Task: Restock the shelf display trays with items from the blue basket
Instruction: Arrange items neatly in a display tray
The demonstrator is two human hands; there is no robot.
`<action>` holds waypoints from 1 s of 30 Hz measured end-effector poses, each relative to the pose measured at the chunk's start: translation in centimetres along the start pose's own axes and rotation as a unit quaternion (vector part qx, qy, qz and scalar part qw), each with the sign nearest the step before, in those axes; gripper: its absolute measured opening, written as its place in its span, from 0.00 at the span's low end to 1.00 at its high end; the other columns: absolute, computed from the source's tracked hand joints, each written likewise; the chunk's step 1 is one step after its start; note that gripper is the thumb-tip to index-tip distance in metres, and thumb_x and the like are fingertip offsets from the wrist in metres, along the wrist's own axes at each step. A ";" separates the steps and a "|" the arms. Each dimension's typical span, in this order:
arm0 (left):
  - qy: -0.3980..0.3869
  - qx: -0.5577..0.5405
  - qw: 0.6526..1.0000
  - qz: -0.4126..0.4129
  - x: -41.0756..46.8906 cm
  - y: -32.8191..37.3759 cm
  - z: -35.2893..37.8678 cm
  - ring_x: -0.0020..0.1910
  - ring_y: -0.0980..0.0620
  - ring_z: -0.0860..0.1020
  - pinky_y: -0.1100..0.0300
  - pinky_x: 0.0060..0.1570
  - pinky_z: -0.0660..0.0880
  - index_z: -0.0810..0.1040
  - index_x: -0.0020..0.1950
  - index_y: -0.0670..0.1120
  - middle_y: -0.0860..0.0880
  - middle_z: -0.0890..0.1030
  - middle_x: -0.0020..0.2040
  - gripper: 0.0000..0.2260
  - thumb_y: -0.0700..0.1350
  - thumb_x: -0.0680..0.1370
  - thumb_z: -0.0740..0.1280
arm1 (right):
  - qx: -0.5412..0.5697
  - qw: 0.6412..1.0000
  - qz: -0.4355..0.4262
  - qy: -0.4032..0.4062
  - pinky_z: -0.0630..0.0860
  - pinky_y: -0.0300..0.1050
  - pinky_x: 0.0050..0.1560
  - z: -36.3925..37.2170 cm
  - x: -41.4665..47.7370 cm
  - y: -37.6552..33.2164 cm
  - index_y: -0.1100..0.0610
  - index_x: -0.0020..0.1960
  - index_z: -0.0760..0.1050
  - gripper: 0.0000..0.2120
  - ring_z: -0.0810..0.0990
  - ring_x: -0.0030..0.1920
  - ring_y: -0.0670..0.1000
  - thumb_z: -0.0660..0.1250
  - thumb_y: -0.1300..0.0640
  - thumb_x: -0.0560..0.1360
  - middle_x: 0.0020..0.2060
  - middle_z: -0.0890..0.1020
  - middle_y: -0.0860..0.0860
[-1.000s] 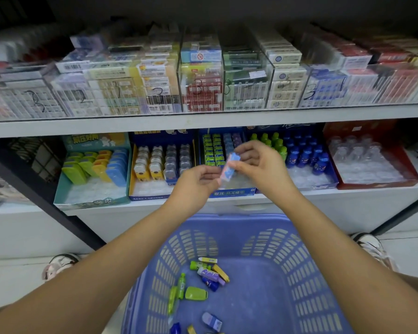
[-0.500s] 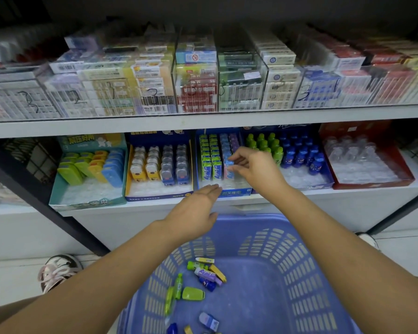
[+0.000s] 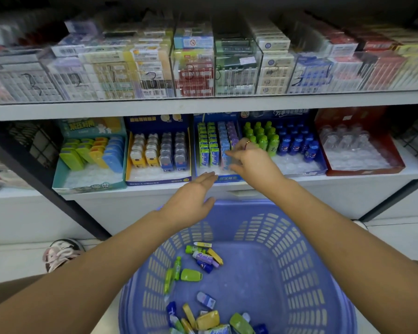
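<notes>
Right hand (image 3: 249, 162): pinches the blue pack (image 3: 225, 154) in the middle tray (image 3: 217, 178).
Left hand (image 3: 191, 201): fingers straight, empty.
Risk: a skewed push — the purple row (image 3: 233, 134) topples.

— Where is the right hand (image 3: 253, 162)?
— At twelve o'clock from the blue basket (image 3: 323, 273), in the dark blue tray (image 3: 227, 178), thumb and fingers pinching the front light-blue pack (image 3: 225, 154).
— And the left hand (image 3: 191, 201)?
— Flat, fingers straight, holding nothing, over the basket's far rim, at seven o'clock from the right hand.
— What flanks that pack?
— Green packs (image 3: 209, 151) at nine o'clock, green bottles (image 3: 263, 137) at three. Loose items (image 3: 203, 259) lie in the basket.
</notes>
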State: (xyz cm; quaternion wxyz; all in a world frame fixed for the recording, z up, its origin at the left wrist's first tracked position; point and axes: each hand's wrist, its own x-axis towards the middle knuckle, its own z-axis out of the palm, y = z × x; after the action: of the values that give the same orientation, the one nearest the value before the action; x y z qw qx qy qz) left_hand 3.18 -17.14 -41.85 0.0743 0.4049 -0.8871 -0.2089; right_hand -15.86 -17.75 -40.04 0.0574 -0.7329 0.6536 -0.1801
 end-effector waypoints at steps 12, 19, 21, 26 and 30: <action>-0.168 -0.032 0.971 -0.166 -4.7 -5.2 10.7 0.63 0.47 0.74 0.62 0.59 0.66 0.74 0.66 0.43 0.44 0.77 0.64 0.18 0.36 0.76 0.61 | 0.096 0.940 0.133 -0.298 0.69 0.42 0.54 15.3 -11.4 1.1 0.59 0.61 0.76 0.16 0.77 0.58 0.55 0.66 0.58 0.74 0.56 0.81 0.56; -0.184 -0.078 0.954 -0.225 -4.0 -7.4 18.0 0.64 0.45 0.73 0.62 0.61 0.64 0.72 0.68 0.43 0.42 0.75 0.66 0.20 0.35 0.76 0.61 | 0.144 0.921 0.151 -0.329 0.68 0.42 0.54 22.1 -13.8 2.0 0.58 0.59 0.78 0.16 0.78 0.57 0.56 0.60 0.65 0.74 0.56 0.81 0.57; -0.139 -0.105 0.956 -0.236 -3.7 -7.5 19.5 0.63 0.45 0.74 0.62 0.62 0.65 0.75 0.66 0.43 0.43 0.77 0.64 0.20 0.34 0.74 0.63 | 0.160 0.916 0.165 -0.328 0.70 0.42 0.54 23.7 -14.1 1.6 0.56 0.60 0.77 0.16 0.77 0.55 0.54 0.60 0.64 0.75 0.56 0.80 0.57; -0.116 -0.086 0.960 -0.241 -2.8 -8.8 21.9 0.61 0.45 0.74 0.59 0.62 0.66 0.78 0.61 0.44 0.43 0.77 0.62 0.17 0.36 0.73 0.65 | 0.058 0.939 0.159 -0.299 0.70 0.47 0.44 26.2 -13.5 1.7 0.47 0.66 0.69 0.18 0.78 0.52 0.59 0.60 0.53 0.77 0.54 0.77 0.55; -0.109 -0.085 0.945 -0.297 -2.7 -9.7 22.4 0.57 0.43 0.77 0.54 0.56 0.71 0.79 0.57 0.44 0.41 0.78 0.57 0.11 0.40 0.74 0.66 | -0.004 0.934 0.192 -0.302 0.74 0.48 0.52 27.3 -13.6 2.2 0.55 0.64 0.71 0.16 0.78 0.56 0.59 0.58 0.57 0.77 0.59 0.78 0.56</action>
State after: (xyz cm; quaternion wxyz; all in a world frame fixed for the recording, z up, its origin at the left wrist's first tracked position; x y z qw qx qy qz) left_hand 4.90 -13.87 -66.13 -0.0536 0.6171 -0.7080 -0.3391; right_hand -9.76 -8.93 -68.69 0.2825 -0.6133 0.7346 0.0669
